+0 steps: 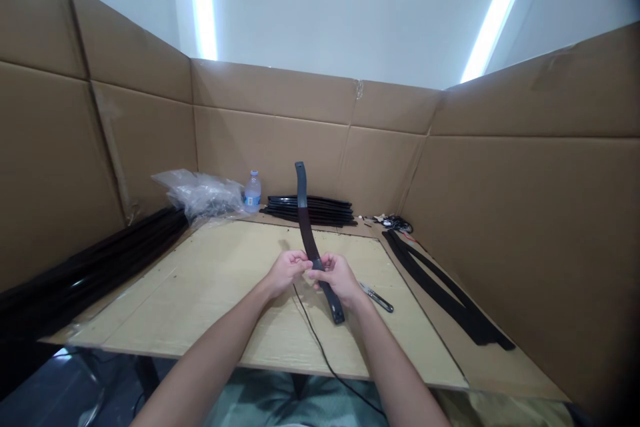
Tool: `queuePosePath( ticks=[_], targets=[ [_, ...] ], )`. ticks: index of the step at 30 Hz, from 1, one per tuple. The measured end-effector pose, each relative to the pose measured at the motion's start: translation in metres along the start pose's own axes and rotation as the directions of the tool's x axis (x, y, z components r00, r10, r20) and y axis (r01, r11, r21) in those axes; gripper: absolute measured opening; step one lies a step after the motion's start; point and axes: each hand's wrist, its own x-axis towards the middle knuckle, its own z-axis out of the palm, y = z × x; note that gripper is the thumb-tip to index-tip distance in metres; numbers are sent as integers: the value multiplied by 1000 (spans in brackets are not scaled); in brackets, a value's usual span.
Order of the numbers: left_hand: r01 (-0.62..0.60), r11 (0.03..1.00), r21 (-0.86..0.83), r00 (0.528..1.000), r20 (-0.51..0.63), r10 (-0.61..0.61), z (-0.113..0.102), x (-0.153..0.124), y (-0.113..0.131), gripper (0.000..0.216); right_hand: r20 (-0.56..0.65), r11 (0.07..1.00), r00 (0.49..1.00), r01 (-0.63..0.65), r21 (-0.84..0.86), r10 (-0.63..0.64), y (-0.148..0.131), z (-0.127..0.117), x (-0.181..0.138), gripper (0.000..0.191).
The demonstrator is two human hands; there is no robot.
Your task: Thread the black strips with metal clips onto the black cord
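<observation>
Right hand (337, 275) is gripping the curved dark strip (309, 237) below its middle; left hand (289, 270) is pinching its left edge. Strip's slanting over the table (210, 300), far end leftward. Clippers (376, 296) are lying just beside the right hand. Bottle (253, 193) is standing farther back, left.

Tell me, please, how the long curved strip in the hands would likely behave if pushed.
The curved strip is probably stiff, as its far end stretches out without visibly drooping. Its slim profile suggests low weight, and the glossy near end may feel slippery.
</observation>
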Motion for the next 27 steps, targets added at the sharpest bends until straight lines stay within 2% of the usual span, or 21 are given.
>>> queuePosePath(
  ticks=[3,6,9,17,21,27],
  targets=[
    [17,1000,-16,999,41,-16,2,-1,1,29,38,1000,999,9,-20,-8,-2,-1,0,42],
    [8,1000,-19,1000,9,-8,2,-1,3,30,55,999,998,42,8,-43,-6,-1,-1,35],
    [8,1000,-16,1000,-17,-9,1,-1,5,29,55,998,997,49,26,-50,-9,-1,-1,34],
    [15,1000,-18,1000,0,-15,5,-2,10,29,29,997,997,69,33,-70,-9,1,-1,35],
    [31,999,-23,997,-63,-32,2,-1,9,32,60,992,998,24,128,-32,-12,0,-3,29],
    [19,998,-61,984,-175,-29,-4,3,0,31,9,992,993,113,64,-114,-7,1,0,29]
  ],
)
